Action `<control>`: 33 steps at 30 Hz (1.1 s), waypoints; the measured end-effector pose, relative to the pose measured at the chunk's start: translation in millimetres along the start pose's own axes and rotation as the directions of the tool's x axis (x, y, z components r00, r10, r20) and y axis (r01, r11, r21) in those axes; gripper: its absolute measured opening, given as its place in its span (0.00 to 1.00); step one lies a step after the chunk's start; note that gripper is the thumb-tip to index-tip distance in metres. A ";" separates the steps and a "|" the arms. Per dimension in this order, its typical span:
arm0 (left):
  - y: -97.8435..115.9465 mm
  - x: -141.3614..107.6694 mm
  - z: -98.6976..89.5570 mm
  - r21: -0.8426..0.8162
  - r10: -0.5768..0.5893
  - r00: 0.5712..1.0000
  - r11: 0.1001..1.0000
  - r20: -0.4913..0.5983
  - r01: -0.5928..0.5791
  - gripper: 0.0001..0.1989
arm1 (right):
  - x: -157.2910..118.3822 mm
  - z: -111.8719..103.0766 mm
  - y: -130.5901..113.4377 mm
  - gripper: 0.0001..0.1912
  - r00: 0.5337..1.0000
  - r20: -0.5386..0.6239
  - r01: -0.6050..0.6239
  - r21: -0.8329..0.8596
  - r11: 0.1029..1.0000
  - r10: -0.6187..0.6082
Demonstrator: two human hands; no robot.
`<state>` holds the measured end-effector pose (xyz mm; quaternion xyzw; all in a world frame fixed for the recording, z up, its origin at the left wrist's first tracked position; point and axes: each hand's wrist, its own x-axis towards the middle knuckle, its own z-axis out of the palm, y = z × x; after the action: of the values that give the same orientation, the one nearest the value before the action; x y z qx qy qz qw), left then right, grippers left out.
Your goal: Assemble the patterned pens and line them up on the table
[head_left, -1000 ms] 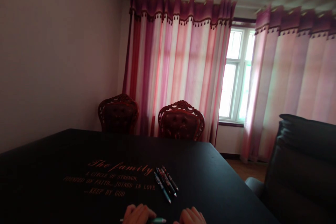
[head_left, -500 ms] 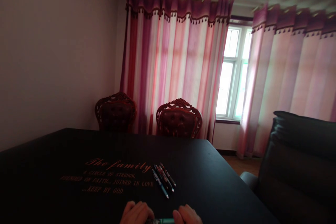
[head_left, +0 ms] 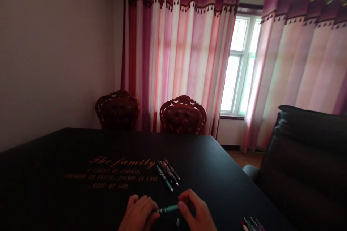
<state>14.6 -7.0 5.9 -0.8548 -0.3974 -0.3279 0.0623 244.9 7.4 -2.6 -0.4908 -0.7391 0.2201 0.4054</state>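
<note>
On the near side of the pen cluster (head_left: 169, 174), a pen (head_left: 171, 208) stretches between left hand (head_left: 141, 212) and right hand (head_left: 197, 210), each pinching one end; slim, teal, partly patterned.

Striped curtains (head_left: 183, 54) behind carved chairs (head_left: 183, 118).

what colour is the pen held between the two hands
The pen is teal green; it shows in the head view, the only one here.
</note>
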 end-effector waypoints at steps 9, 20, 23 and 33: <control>7.8 -1.1 -5.6 -0.068 -0.120 0.987 0.989 0.109 0.128 0.06 | -2.6 -10.5 -13.0 0.15 0.993 0.043 -0.118 0.145 0.982 0.113; 4.3 -4.5 -3.2 -0.106 -0.136 0.979 0.983 0.152 0.153 0.06 | -2.5 -6.0 -8.5 0.10 0.979 0.137 -0.188 0.297 0.936 0.153; 4.1 -3.8 -3.4 -0.127 -0.140 0.977 0.979 0.159 0.161 0.05 | -2.3 -7.0 -5.7 0.08 0.978 0.125 -0.195 0.289 0.937 0.165; 4.8 -2.2 -4.2 -0.160 -0.199 0.959 0.959 0.200 0.232 0.07 | -0.3 -1.7 1.8 0.13 0.975 0.148 -0.210 0.338 0.918 0.169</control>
<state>14.8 -13.2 8.5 -0.8347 -0.4609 -0.2881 -0.0890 247.3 7.7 -3.1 -0.4663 -0.6591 0.4147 0.4197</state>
